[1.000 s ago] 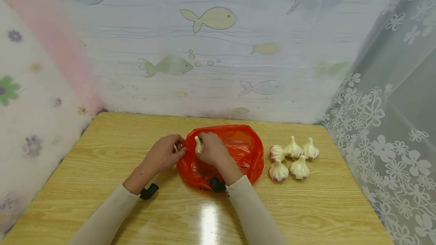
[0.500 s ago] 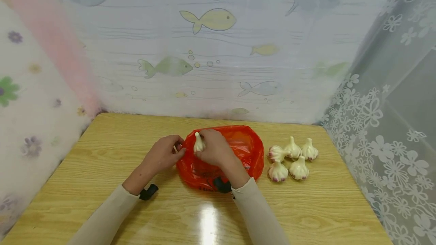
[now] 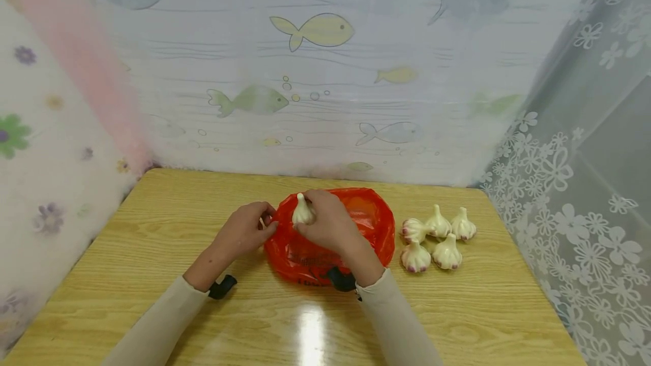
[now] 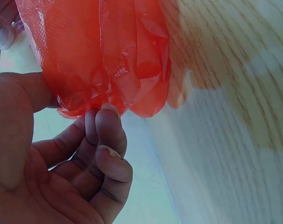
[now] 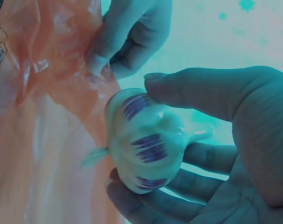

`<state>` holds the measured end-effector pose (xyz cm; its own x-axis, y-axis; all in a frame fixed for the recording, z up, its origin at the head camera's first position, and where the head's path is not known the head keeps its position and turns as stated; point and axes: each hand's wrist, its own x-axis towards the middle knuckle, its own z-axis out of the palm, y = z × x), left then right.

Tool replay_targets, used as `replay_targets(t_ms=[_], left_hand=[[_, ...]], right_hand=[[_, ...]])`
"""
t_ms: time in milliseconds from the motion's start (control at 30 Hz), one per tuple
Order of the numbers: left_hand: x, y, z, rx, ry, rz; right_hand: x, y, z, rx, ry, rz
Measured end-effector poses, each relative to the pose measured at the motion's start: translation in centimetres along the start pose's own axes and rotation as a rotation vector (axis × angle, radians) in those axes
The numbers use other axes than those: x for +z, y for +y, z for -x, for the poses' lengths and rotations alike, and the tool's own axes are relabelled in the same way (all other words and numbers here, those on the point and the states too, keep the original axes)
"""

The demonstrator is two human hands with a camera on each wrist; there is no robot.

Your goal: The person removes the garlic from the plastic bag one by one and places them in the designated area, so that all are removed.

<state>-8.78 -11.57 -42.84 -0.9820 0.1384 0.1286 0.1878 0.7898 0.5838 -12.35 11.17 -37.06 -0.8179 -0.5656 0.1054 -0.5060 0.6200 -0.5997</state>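
Note:
Over the left part of the open red plastic bag [image 3: 366, 225], my right hand [image 3: 328, 222] holds a garlic bulb [image 3: 302, 212], its stem pointing up in the head view. The right wrist view shows that bulb [image 5: 148, 142], cream with purple streaks, between the thumb and the curled fingers. At the bag's left rim, my left hand [image 3: 247, 227] pinches the edge. In the left wrist view, the thumb of the left hand [image 4: 62, 154] goes behind the red plastic [image 4: 80, 51] while the fingertips press it from outside.
To the right of the bag, several garlic bulbs [image 3: 437, 239] stand grouped on the wooden table [image 3: 488, 309]. Behind the table's back edge hangs a fish-patterned curtain [image 3: 315, 89]. Dark wrist mounts [image 3: 222, 287] sit under the sleeves.
My right hand has risen slightly and shifted a little to the right with the garlic bulb, showing more of it. The left hand stays at the bag's rim.

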Motion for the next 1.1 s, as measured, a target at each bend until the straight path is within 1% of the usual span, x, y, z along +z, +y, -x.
replay_targets(t_ms=[200,500,667,900,1100], left_hand=[[0.0,0.0,0.1,0.002,0.004,-0.005],[-0.1,0.1,0.0,-0.005,-0.004,-0.003],[-0.1,0.1,0.0,-0.014,-0.006,0.001],[-0.1,0.0,0.0,-0.014,-0.007,-0.011],[0.0,-0.1,0.0,-0.012,-0.016,-0.014]], right_hand=[[-0.5,0.2,0.4,-0.034,0.028,-0.004],[-1.2,0.6,1.2,-0.050,0.072,-0.018],[-1.5,0.9,1.6,-0.051,0.095,-0.008],[-1.9,1.2,2.4,-0.048,0.135,-0.056],[-2.2,1.9,3.2,-0.075,0.170,-0.031]])
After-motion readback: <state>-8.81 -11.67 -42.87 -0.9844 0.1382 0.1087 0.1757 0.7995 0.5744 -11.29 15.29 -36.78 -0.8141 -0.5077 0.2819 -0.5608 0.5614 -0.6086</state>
